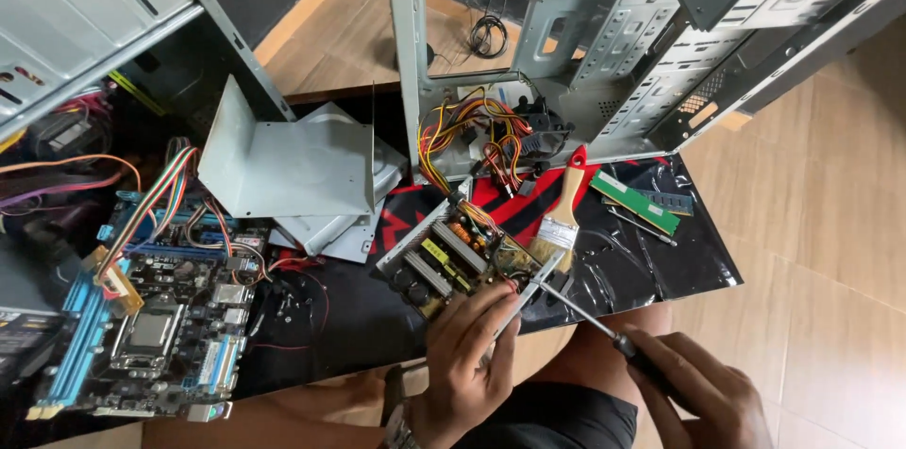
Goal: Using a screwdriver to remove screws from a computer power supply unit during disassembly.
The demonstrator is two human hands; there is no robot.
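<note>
Head view: two hands (pixel 472 355), one screwdriver (pixel 590 324).

Motherboard (pixel 160 317) at left on dark mat (pixel 661 270), ribbon cable (pixel 151 204) draped across. Bent metal plates (pixel 293 171) beside it. Open case frame (pixel 651 53) behind. Paintbrush (pixel 562 213) near green memory stick (pixel 634 203); thin tool alongside, possibly tweezers (pixel 642 225).

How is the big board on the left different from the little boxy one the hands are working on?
The motherboard is wide and flat, with blue slots; the open power supply is smaller and packed with tall yellow and dark parts. The motherboard lies untouched, while the left hand rests on the power supply and the right hand points a screwdriver at it. Both are bare electronics with coloured wires, lying on the dark table.
</note>
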